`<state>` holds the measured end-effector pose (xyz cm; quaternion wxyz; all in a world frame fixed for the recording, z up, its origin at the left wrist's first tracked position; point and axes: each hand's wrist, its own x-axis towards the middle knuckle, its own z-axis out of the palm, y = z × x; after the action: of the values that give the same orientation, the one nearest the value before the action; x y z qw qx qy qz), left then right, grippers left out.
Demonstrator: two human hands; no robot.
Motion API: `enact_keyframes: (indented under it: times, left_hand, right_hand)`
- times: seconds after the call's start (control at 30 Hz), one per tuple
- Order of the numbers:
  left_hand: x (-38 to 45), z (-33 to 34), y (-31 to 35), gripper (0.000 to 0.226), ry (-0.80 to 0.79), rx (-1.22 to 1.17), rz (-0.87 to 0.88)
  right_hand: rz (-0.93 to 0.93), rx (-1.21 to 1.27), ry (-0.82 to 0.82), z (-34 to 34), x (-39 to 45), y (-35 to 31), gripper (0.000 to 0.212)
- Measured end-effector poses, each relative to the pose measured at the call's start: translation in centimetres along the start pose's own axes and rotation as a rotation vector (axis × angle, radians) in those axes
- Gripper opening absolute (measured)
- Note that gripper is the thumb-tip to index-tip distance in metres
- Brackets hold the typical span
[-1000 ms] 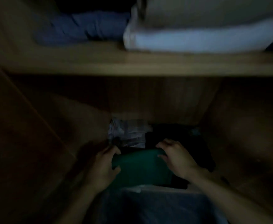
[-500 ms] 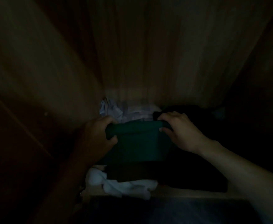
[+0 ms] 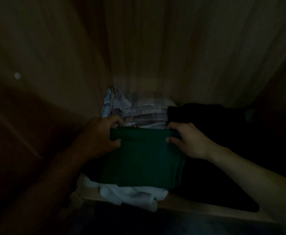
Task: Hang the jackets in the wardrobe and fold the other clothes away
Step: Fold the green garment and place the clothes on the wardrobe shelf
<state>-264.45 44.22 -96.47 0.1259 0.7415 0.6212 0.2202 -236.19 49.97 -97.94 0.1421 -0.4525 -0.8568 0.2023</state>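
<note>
Head view, very dim: both forearms reach forward into a wooden wardrobe compartment (image 3: 155,48). The left hand (image 3: 98,138) and right hand (image 3: 188,141) grip the far corners of a folded dark green garment (image 3: 142,158), fingers curled over its back edge, thumbs pressing on top. It lies on a white cloth (image 3: 130,194), in front of a checked garment (image 3: 139,111) and beside black clothes (image 3: 215,150).

Folded dark green cloth garment (image 3: 144,160): matt, smooth knit. White crumpled cloth (image 3: 132,195) at the shelf's front edge: soft, matt. Brown wooden wardrobe panel (image 3: 172,48): smooth, faintly grained, low sheen.
</note>
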Motion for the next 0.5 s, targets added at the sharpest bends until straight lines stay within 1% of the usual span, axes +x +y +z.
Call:
enact_keyframes:
  times: [0.1, 0.17, 0.23, 0.3, 0.33, 0.37, 0.43, 0.47, 0.5]
  left_hand:
    - [2.6, 3.1, -1.8, 0.039, 0.008, 0.083, -0.033]
    - [3.9, 4.9, -3.0, 0.037, 0.029, 0.116, -0.042]
    - [4.8, 6.1, -3.9, 0.037, 0.056, 0.126, -0.023]
    - [5.2, 6.8, -4.7, 0.04, 0.106, 0.197, -0.001]
    - [5.2, 7.0, -5.0, 0.042, 0.146, 0.246, 0.011]
    - [4.9, 7.2, -4.9, 0.044, 0.198, 0.292, 0.03]
    - [3.9, 7.8, -4.1, 0.044, 0.27, 0.367, 0.089]
    - [3.4, 8.2, -3.7, 0.046, 0.274, 0.402, 0.123]
    - [3.0, 8.9, -3.2, 0.048, 0.246, 0.425, 0.143]
  right_hand:
    - [0.097, -0.014, 0.001, 2.3, 3.2, 2.9, 0.032]
    - [0.142, -0.03, 0.046, 3.7, 4.6, 4.4, 0.037]
    - [0.151, -0.061, 0.154, 5.1, 5.2, 5.1, 0.035]
    - [0.136, -0.102, 0.269, 6.4, 4.8, 4.8, 0.035]
    - [0.109, -0.118, 0.297, 6.9, 4.4, 4.5, 0.036]
    - [0.075, -0.144, 0.293, 7.5, 3.9, 4.1, 0.04]
    - [0.021, -0.219, 0.217, 8.8, 2.8, 3.3, 0.05]
    - [0.003, -0.254, 0.165, 9.4, 2.3, 3.0, 0.056]
    - [-0.005, -0.282, 0.113, 10.1, 1.9, 2.6, 0.06]
